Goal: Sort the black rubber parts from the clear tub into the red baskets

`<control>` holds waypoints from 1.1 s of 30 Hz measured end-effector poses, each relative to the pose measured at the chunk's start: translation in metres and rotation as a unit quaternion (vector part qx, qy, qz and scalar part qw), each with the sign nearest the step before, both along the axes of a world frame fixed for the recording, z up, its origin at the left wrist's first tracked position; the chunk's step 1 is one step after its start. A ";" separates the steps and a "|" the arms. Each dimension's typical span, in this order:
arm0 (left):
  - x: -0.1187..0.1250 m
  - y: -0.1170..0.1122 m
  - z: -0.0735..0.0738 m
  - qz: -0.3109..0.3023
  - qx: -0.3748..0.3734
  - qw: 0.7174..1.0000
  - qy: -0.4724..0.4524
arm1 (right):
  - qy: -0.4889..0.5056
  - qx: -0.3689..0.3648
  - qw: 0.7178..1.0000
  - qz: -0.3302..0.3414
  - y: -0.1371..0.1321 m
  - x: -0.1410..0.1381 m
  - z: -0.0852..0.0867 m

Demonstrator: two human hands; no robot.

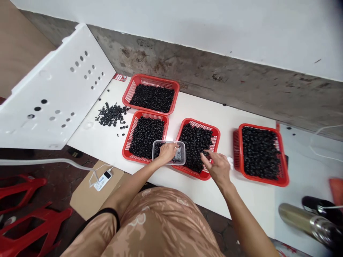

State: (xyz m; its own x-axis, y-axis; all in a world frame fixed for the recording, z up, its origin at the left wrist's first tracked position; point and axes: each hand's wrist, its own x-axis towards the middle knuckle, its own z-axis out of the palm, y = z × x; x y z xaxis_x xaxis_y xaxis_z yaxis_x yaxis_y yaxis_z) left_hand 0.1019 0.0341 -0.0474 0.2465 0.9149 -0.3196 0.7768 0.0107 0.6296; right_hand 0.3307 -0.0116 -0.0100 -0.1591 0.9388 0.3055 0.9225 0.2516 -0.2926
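My left hand (167,152) reaches into a clear plastic box (182,157), its fingertips pinched together over small shiny metal pieces (177,155); what they hold, if anything, is too small to make out. The box rests across the facing rims of two red baskets. Between the thumb and fingers of my right hand (219,168) is a small black round part (205,153), held above the right edge of the middle red basket (217,137). That basket is filled with black ring-shaped parts (193,144). Similar parts fill the red basket (124,152) to the left.
Another red basket (177,93) of small black pieces stands at the back. A fuller one (284,167) is at the right. Loose black pieces (111,115) lie on the white table (107,146) beside a white perforated panel (69,89). A metal flask (297,217) lies at right.
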 end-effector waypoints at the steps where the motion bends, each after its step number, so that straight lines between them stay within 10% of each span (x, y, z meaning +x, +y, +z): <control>1: 0.006 0.005 -0.004 -0.029 0.007 0.999 0.035 | -0.023 -0.014 0.999 -0.020 0.003 0.006 -0.002; 13: 0.013 -0.003 -0.023 -0.300 0.018 0.951 0.072 | 0.070 -0.160 0.983 -0.050 -0.018 -0.009 -0.018; 23: -0.056 -0.010 -0.001 -0.098 0.075 0.992 0.038 | 0.146 -0.186 0.971 -0.020 -0.007 -0.029 -0.015; 33: -0.042 -0.011 -0.015 -0.299 -0.002 0.954 0.020 | 0.132 -0.233 0.963 0.031 0.011 -0.060 -0.006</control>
State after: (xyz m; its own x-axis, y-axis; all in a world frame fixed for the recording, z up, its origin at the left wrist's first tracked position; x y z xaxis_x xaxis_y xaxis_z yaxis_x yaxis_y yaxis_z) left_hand 0.0597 0.0235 -0.0625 0.7120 0.6130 -0.3423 0.6677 -0.4405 0.6001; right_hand 0.2708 -0.0002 -0.0163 -0.1930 0.9750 -0.1097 0.7878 0.0873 -0.6097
